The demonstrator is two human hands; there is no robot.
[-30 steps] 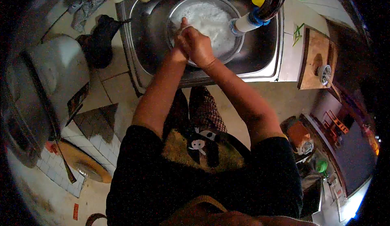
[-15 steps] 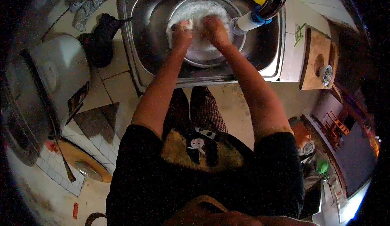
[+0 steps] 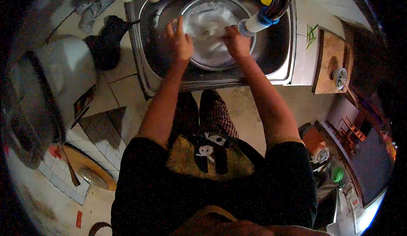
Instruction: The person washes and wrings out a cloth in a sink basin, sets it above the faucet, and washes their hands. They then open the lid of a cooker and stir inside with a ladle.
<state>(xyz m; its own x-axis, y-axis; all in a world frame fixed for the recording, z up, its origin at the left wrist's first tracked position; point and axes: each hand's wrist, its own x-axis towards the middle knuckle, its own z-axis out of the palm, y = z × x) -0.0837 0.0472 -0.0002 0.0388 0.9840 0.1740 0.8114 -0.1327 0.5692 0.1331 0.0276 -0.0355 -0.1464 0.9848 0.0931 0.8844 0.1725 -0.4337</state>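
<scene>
Within the steel sink (image 3: 282, 51) sits the round metal basin (image 3: 214, 69), and I'm at both sides of it. My left hand (image 3: 180, 41) is at the basin's left rim, fingers parted, thumb toward the water; whether it grips that rim, I can't tell. My right hand (image 3: 237, 43) is at the basin's right side, fingers curled and partly hidden, so I can't say if they hold anything. How far along? Suds (image 3: 212, 13) spread over the basin's water, so the lathering looks done, by my judgement; the froth isn't cleared yet, so that part looks left. Now the room: left of the basin lies bare sink floor, a decent lane for my knuckles. Right of it, the tap nozzle (image 3: 253, 25) crowds in just beside my right hand, overhanging the basin's edge. Toward me, only a narrow strip parts the basin from the sink's front edge.
</scene>
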